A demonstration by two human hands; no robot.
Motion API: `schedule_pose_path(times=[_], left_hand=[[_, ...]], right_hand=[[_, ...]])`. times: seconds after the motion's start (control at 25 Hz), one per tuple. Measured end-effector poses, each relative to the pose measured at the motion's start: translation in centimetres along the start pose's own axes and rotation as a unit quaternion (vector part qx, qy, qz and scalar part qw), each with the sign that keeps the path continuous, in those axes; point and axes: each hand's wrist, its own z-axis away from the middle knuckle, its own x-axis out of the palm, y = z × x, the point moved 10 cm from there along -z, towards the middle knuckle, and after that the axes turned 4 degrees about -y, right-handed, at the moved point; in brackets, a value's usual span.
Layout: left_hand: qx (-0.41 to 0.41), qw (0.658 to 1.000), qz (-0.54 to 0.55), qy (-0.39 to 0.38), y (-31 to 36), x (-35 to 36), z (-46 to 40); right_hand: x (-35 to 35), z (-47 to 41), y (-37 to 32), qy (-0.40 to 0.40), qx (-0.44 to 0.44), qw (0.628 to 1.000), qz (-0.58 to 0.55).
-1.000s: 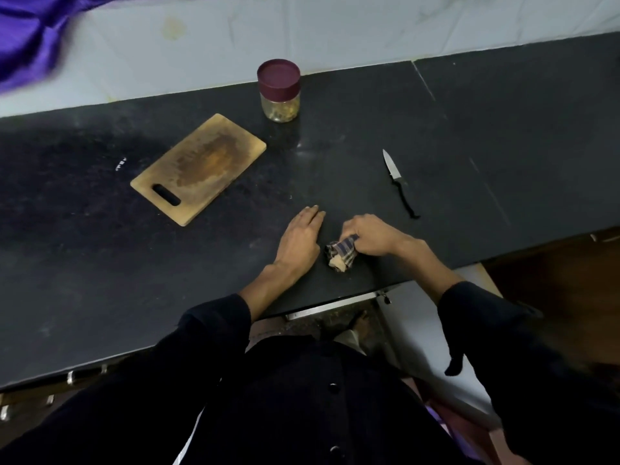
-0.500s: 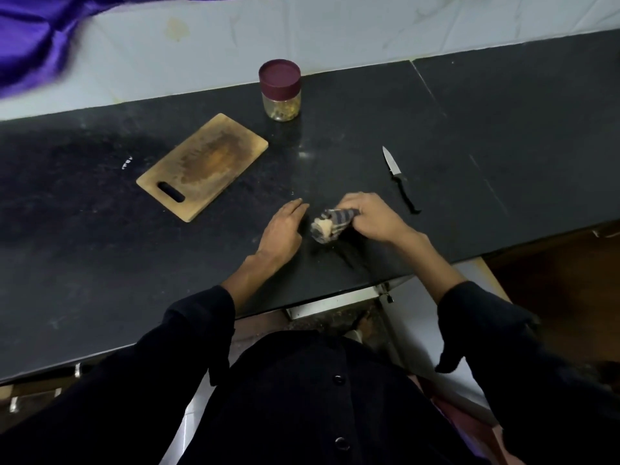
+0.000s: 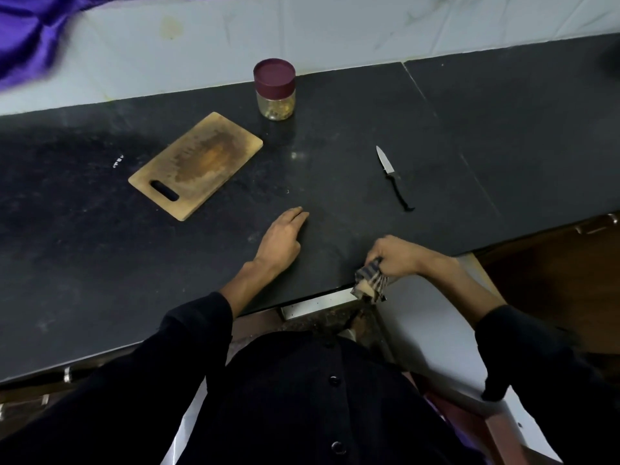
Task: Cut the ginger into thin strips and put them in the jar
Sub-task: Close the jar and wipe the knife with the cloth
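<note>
A clear jar (image 3: 275,101) with a maroon lid stands at the back of the black counter (image 3: 335,182), with pale strips inside. A worn wooden cutting board (image 3: 196,164) lies bare to its front left. A small knife (image 3: 394,177) with a black handle lies to the right, blade pointing away. My left hand (image 3: 281,239) rests flat on the counter, fingers loosely apart, holding nothing. My right hand (image 3: 396,256) is at the counter's front edge, closed on a bunched striped cloth (image 3: 369,284) that hangs over the edge. No ginger piece is visible outside the jar.
A white tiled wall (image 3: 335,35) backs the counter, with purple fabric (image 3: 30,38) hanging at the upper left. A seam in the counter (image 3: 446,135) runs diagonally right of the knife. Below the front edge are a metal strip (image 3: 315,305) and cabinet fronts.
My right hand has dragged the striped cloth from the middle of the counter back toward me and right, to the front edge. My left hand stayed flat on the counter.
</note>
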Motion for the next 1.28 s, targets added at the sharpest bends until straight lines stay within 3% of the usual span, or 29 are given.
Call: schedule_pose_path(times=[0.16, 0.32, 0.44, 0.68, 0.88, 1.12, 1.28], left_hand=[[-0.005, 1.0, 0.001, 0.011, 0.1, -0.5, 0.1], [-0.066, 0.997, -0.017, 0.025, -2.2, -1.5, 0.5], [-0.118, 0.992, -0.033, 0.025, -4.2, -2.0, 0.8], [-0.128, 0.99, -0.052, 0.03, -4.3, -2.6, 1.1], [-0.103, 0.993, -0.057, 0.022, -3.8, -2.5, 0.8], [-0.057, 0.997, -0.054, 0.001, -1.6, -1.3, 0.0], [-0.04, 0.998, -0.051, 0.001, -0.7, -1.3, -0.6]], right_hand=[[-6.8, -0.5, -0.4, 0.147, 0.004, 0.974, -0.173], [-12.6, -4.2, -4.0, 0.256, -0.035, 0.96, -0.108], [-13.2, -9.0, -7.4, 0.228, -0.034, 0.973, 0.003], [-9.9, -11.3, -9.1, 0.164, -0.009, 0.975, 0.153], [-6.9, -6.7, -5.6, 0.065, 0.006, 0.992, 0.11], [-9.9, -3.6, -1.4, 0.16, 0.068, 0.982, -0.072], [-9.8, -3.0, -0.8, 0.177, 0.077, 0.974, -0.121]])
